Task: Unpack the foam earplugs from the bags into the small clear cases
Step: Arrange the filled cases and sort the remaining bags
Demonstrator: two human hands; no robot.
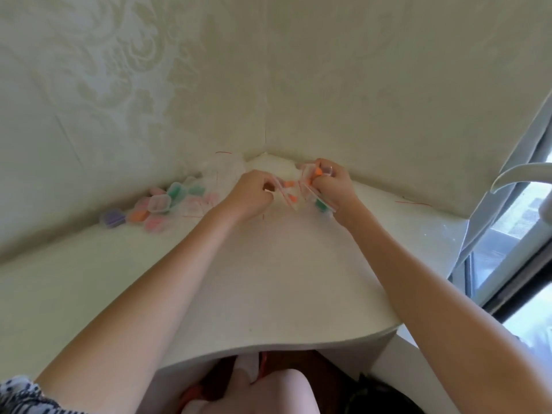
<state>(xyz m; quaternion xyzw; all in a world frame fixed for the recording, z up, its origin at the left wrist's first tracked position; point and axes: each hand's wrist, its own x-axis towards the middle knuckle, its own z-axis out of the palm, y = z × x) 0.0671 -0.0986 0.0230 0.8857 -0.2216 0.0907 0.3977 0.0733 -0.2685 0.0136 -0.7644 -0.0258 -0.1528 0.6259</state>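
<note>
Both hands work far out in the corner of a white table [268, 279]. My left hand [249, 194] pinches the left edge of a small clear bag [288, 192] with orange earplugs inside. My right hand [330, 183] grips a bunch of clear bags with orange and green earplugs [319, 203] and pinches the same bag's right side. To the left lies a heap of small clear cases [159, 203] filled with green, pink, orange and purple earplugs.
Patterned cream walls [149, 85] close the corner behind the hands. Crumpled clear bags [224, 167] lie against the wall near the cases. A window with a white handle [519, 171] is at the right. My knees show below the table's curved front edge.
</note>
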